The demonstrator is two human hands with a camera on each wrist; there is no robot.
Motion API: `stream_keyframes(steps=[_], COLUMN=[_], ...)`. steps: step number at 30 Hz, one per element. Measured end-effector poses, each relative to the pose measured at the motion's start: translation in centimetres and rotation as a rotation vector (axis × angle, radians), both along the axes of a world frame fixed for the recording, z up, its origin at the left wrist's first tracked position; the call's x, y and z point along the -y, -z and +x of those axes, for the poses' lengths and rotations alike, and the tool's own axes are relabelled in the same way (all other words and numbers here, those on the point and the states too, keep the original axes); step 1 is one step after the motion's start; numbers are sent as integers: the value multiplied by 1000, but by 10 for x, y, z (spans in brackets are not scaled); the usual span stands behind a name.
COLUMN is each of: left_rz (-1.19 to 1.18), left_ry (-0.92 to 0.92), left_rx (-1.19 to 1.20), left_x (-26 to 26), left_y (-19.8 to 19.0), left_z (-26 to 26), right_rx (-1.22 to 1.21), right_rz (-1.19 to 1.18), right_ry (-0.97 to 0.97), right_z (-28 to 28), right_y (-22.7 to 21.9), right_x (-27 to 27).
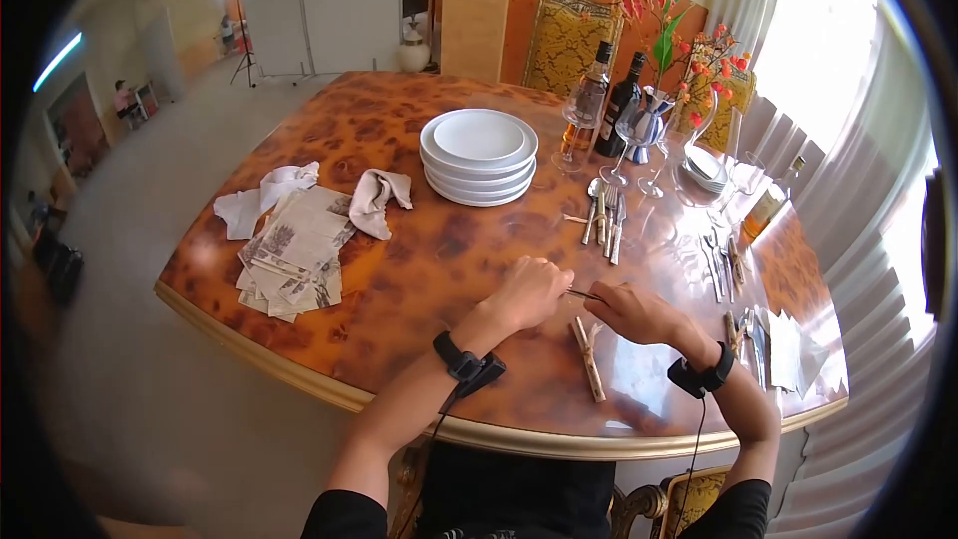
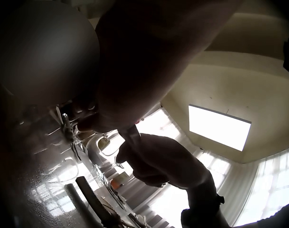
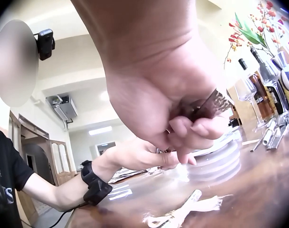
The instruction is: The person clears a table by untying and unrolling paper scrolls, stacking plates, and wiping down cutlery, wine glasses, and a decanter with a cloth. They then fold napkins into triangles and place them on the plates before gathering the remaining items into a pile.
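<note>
Above the near part of the table, my left hand (image 1: 529, 291) and right hand (image 1: 639, 311) are close together. Between them runs a slim metal piece of cutlery (image 1: 585, 293), pinched by both. In the right wrist view its patterned handle (image 3: 222, 101) shows beside the curled right fingers; the rest is covered, so I cannot tell whether it is a knife, fork or spoon. Just below the hands lies a thin pale roll (image 1: 589, 359) tied with a light ribbon. The left wrist view shows the right hand (image 2: 158, 161) meeting the left, which is dark and mostly backlit.
White plates (image 1: 479, 135) are stacked ahead. Printed napkins (image 1: 294, 255) and a folded beige cloth (image 1: 379, 202) lie left. Beyond and right are cutlery sets (image 1: 607, 220), stemmed glasses (image 1: 617, 175), bottles (image 1: 621, 105) and a flower vase (image 1: 649, 118). The table's gilt edge (image 1: 559, 444) is near my body.
</note>
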State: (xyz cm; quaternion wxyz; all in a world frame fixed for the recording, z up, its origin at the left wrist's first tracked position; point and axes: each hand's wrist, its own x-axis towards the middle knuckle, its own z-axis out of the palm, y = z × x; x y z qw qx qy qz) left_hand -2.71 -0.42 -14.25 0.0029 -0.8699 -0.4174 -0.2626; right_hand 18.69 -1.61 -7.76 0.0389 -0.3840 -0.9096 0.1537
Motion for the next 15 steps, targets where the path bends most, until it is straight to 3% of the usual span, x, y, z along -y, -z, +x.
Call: stream_keyframes(steps=[6,8,12,15], left_rz=[122,154,191,125], left_ry=[-63,-86,-110,-111], left_rx=[40,24,-5,-89], left_x=[0,1,0,-2], left_y=[-13,-14,-18,-24], left_z=[-2,-2,-3,-3], right_rx=[-210,-204,-306,-365], right_rz=[-195,-439,-459,-260], right_ry=[-46,41,26,-15], right_z=[-4,-6,-8,-11], right_y=[6,11,29,31], right_x=[-12,-16,-16,-10])
